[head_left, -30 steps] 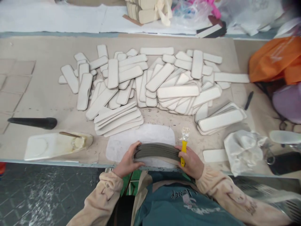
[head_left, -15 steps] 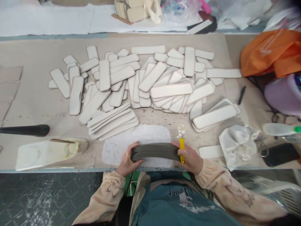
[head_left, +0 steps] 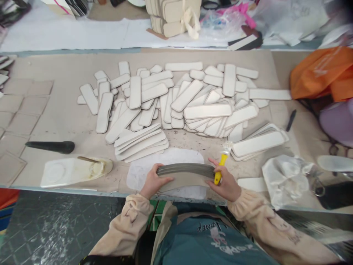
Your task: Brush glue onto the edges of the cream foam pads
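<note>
Between my two hands is a bowed stack of thin grey strips (head_left: 184, 168), held over a white sheet (head_left: 135, 176) at the table's front edge. My left hand (head_left: 154, 180) grips the stack's left end, thumb on the near face. At the right end my right hand (head_left: 224, 182) grips the stack and also holds a yellow-handled brush (head_left: 221, 168), its whitish bristles pointing away from me. The broad face of the nearest strip is turned partly up. Beyond lies a large heap of white rounded strips (head_left: 208, 110), with a fanned pile (head_left: 142, 142) close to the sheet.
To the left are a cut-open plastic bottle (head_left: 63, 171) with a stick in it and a black tapered tool (head_left: 51, 146). A crumpled white cloth (head_left: 286, 180), a dark phone-like object (head_left: 338, 195) and an orange bag (head_left: 322, 73) lie to the right.
The stack has tilted, so its broad near face now shows below the edges. The brush leans more to the right. The whole view has shifted, showing more of the table's left side.
</note>
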Tool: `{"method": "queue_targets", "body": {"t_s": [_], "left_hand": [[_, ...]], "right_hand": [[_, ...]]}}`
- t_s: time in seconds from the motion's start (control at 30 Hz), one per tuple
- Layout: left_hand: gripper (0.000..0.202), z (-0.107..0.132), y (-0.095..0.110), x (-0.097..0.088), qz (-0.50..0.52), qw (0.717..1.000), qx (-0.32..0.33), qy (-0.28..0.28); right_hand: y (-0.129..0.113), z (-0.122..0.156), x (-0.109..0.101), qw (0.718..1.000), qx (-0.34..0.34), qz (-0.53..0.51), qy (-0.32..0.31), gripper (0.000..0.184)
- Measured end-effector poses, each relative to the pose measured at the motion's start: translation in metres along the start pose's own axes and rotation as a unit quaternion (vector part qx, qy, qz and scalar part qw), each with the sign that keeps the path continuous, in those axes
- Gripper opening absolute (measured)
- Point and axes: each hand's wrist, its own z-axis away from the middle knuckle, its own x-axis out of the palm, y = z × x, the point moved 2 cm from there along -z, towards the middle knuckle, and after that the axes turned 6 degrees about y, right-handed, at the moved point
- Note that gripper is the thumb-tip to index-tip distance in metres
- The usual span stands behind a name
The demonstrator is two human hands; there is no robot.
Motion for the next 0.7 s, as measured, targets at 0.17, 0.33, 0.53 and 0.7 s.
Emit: {"method": "queue_targets", "body": {"t_s": [0.17, 0.33, 0.53, 0.7], "left_hand": [[0.057, -0.015, -0.009, -0.012, -0.009, 0.992, -0.121, -0.045], [0.066, -0.022, 0.000, -0.014, -0.125, 0.985, -0.114, -0.043], [0.079, -0.001, 0.007, -0.010, -0.186, 0.976, -0.091, 0.067], [0.068, 0.037, 0.007, -0.005, -0.163, 0.967, 0.054, 0.188]], "right_hand": [[0.000, -0.021, 0.017, 0.999, 0.005, 0.021, 0.040, 0.036], [0.010, -0.017, 0.024, 0.992, 0.009, 0.086, 0.087, 0.033], [0.014, -0.010, 0.016, 0.986, -0.044, 0.101, 0.121, 0.032], [0.011, 0.000, 0.002, 0.983, -0.090, 0.078, 0.138, 0.027]]}}
